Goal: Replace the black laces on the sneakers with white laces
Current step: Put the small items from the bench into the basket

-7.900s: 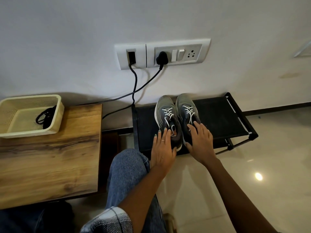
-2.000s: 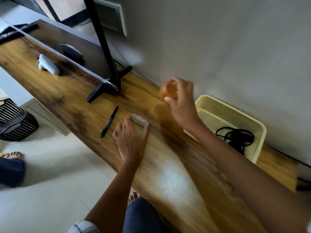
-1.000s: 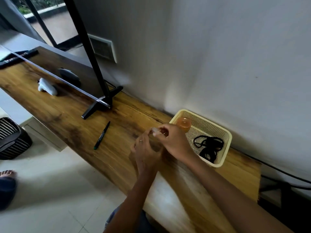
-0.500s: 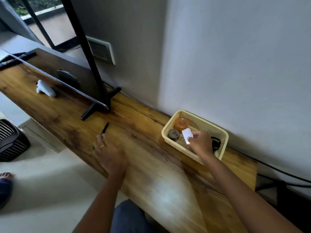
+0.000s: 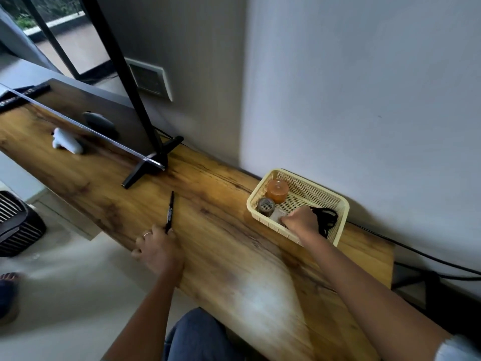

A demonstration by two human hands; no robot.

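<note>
Tidy-up: our right hand (image 5: 302, 222) grips block (image 5: 278, 214) in basket (image 5: 341, 223) by black laces (image 5: 325, 218), set flat; left hand (image 5: 158, 250) pinches pen (image 5: 170, 212) at bench front edge, lift w/o rolling.

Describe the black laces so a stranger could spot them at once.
Start at the wooden table along the wall and find the cream mesh basket at its right end. The black laces are the tangled dark cords in the basket's right part, just beyond the right hand; its other contents are solid, rounded or boxy.
</note>
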